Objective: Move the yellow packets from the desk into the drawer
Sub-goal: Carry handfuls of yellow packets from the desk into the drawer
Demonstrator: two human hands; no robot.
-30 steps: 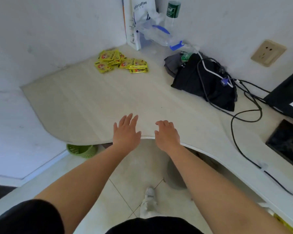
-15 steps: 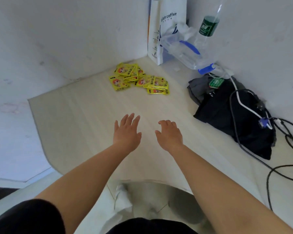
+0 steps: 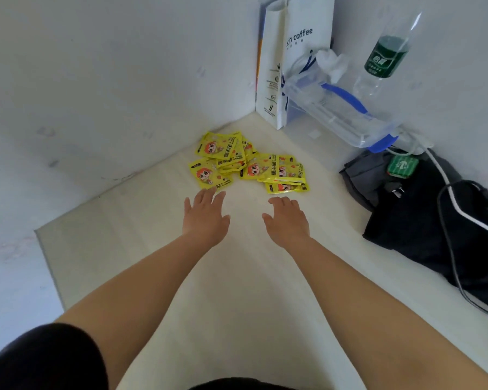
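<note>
Both hands out over the desk [image 3: 141,266], palms down, holding nothing. The left hand [image 3: 204,218] has fingers straight and slightly spread — its tips sit right at the edge of the nearest yellow packet, contact unclear. The right hand [image 3: 288,220] is relaxed, fingers gently bent, just short of the yellow packets [image 3: 248,164] — a loose overlapping pile directly ahead of both hands, in the desk's corner.

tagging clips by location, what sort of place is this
Likely an office or study corner: a pale desk against white walls, a coffee paper bag, and a black bag with cables.
</note>
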